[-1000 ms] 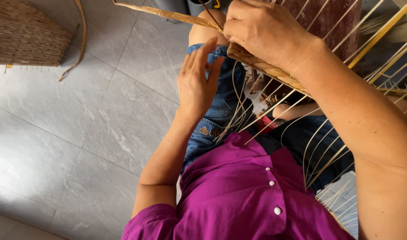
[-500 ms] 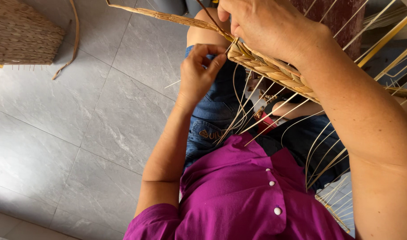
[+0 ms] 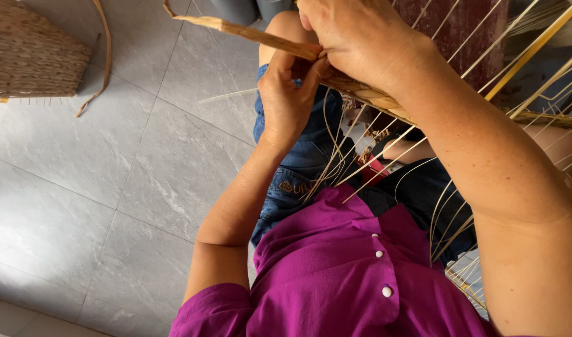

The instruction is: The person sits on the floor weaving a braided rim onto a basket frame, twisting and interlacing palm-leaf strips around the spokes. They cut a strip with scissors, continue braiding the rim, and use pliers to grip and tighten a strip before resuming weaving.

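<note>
Head view, left to right. Woven tan straw basket (image 3: pixel 30 53): on grey stone floor tiles (image 3: pixel 111 187), far left, well apart from my hands. Flat tan twisted reed strand (image 3: pixel 248 30): runs rightward into my grip. My left hand (image 3: pixel 286 100): fingers pinched on the strand. My right hand (image 3: pixel 361 37): closed over the same strand at the braided straw rim (image 3: pixel 373 97). Thin pale upright canes (image 3: pixel 386 150): fanned below the rim, above my lap.

Magenta white-buttoned shirt (image 3: pixel 342 274), seemingly denim shorts (image 3: pixel 292 162)

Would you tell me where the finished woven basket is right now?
The woven basket sits on the grey tiled floor at the head view's top left, apart from both hands.
</note>
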Tool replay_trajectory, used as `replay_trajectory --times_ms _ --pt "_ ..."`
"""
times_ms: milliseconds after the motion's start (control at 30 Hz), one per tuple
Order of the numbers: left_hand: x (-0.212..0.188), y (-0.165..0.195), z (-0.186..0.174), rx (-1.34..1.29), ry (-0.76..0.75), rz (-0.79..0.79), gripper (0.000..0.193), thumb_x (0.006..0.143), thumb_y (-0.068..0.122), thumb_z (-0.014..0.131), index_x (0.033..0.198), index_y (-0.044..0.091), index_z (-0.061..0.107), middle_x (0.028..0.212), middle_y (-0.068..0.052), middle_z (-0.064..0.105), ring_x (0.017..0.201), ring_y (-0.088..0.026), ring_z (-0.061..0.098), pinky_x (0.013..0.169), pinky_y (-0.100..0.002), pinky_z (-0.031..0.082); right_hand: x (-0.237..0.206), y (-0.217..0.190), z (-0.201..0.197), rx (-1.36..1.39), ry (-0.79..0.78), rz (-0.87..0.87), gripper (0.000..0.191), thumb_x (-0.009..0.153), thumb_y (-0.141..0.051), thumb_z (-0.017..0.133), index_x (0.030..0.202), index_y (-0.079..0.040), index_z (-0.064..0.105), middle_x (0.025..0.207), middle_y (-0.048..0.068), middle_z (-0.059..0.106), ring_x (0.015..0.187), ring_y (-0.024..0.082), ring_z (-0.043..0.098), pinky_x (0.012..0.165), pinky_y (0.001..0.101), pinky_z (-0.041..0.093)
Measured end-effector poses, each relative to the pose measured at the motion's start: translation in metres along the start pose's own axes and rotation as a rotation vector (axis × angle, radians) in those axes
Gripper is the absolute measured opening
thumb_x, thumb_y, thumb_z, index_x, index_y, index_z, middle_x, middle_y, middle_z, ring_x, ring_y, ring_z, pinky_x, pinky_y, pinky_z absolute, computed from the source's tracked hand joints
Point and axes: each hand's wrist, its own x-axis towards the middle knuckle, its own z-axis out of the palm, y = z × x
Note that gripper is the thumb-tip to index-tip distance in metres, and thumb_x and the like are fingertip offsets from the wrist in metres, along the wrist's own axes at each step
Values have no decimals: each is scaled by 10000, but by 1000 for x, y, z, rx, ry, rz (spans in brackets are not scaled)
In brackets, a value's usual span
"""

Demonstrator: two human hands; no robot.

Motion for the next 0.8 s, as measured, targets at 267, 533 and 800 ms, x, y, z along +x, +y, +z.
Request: replay_trajectory --times_ms 267,533,800 --pt "15 8 -8 428 -155 322 220 924 137 814 1054 89 643 961 -70 604 865 -274 653 727 -392 548 -74 6 5 307 209 58 570 824 78 845 1330 -2 594 1169 132 552 1005 254 664 869 371 583" --pt "17 -6 -11 612 -262 502 218 903 101 768 1071 94 630 1010 -72 590 957 -292 626 810 -408 547 -91 18 68 991 380 240 352 998 124 774 1280 -20 621 1206 29 544 1052 65 693 855 189 608" --pt "45 11 -34 390 -489 414 167 936 113 781 1090 52 760 945 -68 665 859 -272 686 763 -392 572 -98 22 73 1251 475 331 162 1018 91 633 1013 -57 566 1051 31 665 820 41 616 730 183 557"
